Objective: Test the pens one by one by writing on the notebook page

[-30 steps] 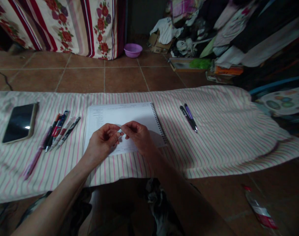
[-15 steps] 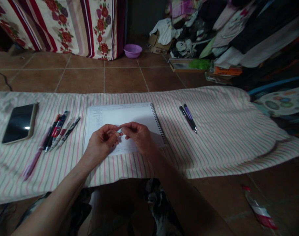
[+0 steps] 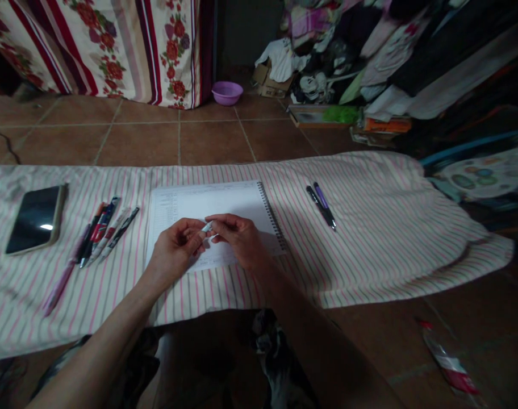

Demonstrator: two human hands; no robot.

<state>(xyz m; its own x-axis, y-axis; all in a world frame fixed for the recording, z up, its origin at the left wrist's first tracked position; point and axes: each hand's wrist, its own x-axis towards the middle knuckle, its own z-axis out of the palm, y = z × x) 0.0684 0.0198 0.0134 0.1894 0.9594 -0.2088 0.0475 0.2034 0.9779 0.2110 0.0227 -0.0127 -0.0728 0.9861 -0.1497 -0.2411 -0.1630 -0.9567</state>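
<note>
Both hands are pinched around a small whitish piece (image 3: 208,226), too small to name, above a spiral notebook (image 3: 216,199). My left hand (image 3: 177,243) grips it from the left, fingers curled. From the right, my right hand (image 3: 235,234) pinches it between thumb and fingers. The notebook lies flat with its wire binding on the right; printed lines show along its left side, and my hands cover part of the page. A black pen (image 3: 321,208) and a purple pen (image 3: 324,198) lie right of the notebook.
Several pens (image 3: 108,233) and a pink pen (image 3: 65,275) lie on the striped cloth (image 3: 370,238) at left, beside a phone (image 3: 35,218). Beyond are a purple basin (image 3: 227,92) and a cardboard box (image 3: 270,80). A bottle (image 3: 448,360) lies on the floor at right.
The view has shifted slightly. More of the small whitish piece shows between my fingertips; both hands stay together over the notebook.
</note>
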